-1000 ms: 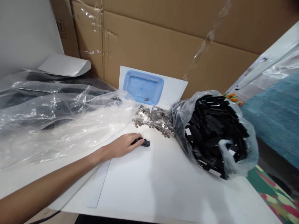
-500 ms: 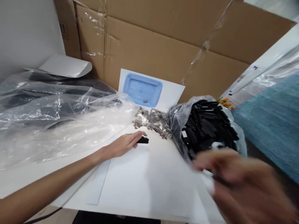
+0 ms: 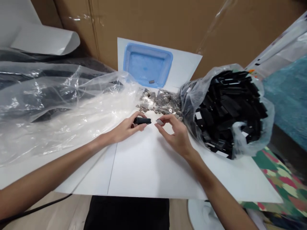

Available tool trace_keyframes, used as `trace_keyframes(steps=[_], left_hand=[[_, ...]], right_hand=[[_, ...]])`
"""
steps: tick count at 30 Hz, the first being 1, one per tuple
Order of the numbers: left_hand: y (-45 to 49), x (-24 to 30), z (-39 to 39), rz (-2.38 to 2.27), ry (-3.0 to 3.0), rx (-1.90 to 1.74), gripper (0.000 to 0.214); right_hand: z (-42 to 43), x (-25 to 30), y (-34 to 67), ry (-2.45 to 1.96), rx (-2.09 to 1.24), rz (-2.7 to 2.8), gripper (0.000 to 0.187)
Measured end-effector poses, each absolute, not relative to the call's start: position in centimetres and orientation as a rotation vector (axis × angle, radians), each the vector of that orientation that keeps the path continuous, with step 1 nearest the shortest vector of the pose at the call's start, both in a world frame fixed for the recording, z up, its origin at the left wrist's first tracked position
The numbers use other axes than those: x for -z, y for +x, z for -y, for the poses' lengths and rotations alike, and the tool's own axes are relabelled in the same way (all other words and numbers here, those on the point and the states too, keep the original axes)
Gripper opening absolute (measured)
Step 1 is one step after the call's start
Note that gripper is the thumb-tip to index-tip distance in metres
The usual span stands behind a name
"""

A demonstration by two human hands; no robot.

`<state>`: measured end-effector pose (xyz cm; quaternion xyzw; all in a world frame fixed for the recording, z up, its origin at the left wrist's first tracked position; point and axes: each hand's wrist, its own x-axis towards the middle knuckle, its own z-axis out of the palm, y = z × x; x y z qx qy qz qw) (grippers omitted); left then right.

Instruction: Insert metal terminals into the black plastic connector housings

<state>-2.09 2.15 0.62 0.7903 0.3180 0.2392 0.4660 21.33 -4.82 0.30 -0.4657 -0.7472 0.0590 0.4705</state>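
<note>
My left hand (image 3: 127, 127) grips a small black plastic part (image 3: 143, 120) just above the white board (image 3: 153, 166). Facing it, my right hand (image 3: 174, 132) pinches a small silvery metal piece (image 3: 159, 121) between thumb and fingers, a little to the right of the black part's end. Behind both hands lies a heap of small metal pieces (image 3: 161, 100). A clear bag of black plastic parts (image 3: 227, 108) stands to the right.
A blue plastic tray (image 3: 147, 64) with one small piece in it sits on white paper against a cardboard box (image 3: 168, 25). Crumpled clear plastic sheeting (image 3: 55, 105) covers the left side. A patterned cloth (image 3: 283, 179) lies at the lower right.
The left hand has lifted the black part off the board. The right hand came in from the lower right and now holds a metal piece beside it. The view has tilted down.
</note>
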Motion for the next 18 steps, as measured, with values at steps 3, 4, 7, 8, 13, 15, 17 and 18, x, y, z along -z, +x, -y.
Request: trace_keyframes(steps=[3,4,7,8,13,15,17,18], left_hand=[[-1.9,-0.4,-2.5,-0.775,1.998,-0.602,0.037],[-1.8,-0.4,-2.5,-0.76,1.998,-0.603,0.036],[-1.7,-0.2,-2.6,-0.72,1.926,-0.599,0.037],[-1.7,-0.1,-2.6,-0.712,1.902,-0.611,0.036],[-1.8,0.4,-2.4,-0.722,1.892,-0.74,0.035],[-1.8,0.5,-2.3,-0.71,1.927,-0.782,0.035],[-1.8,0.5,-2.2,-0.701,1.974,-0.805,0.035],[-1.8,0.4,-2.1,-0.703,1.996,-0.809,0.036]], right_hand=[[4.8,-0.4,21.8,-1.158,-0.119,1.889,0.005],[4.8,-0.4,21.9,-1.159,-0.115,1.911,0.006],[4.7,0.0,22.0,-1.205,-0.141,1.954,0.008],[4.7,0.2,22.0,-1.239,-0.156,1.957,0.01],[4.6,1.5,22.7,-1.409,-0.192,1.976,0.019],[4.7,1.9,22.9,-1.447,-0.164,1.98,0.021],[4.7,2.1,23.1,-1.455,-0.126,1.988,0.024],[4.8,2.1,23.1,-1.448,-0.111,1.998,0.025]])
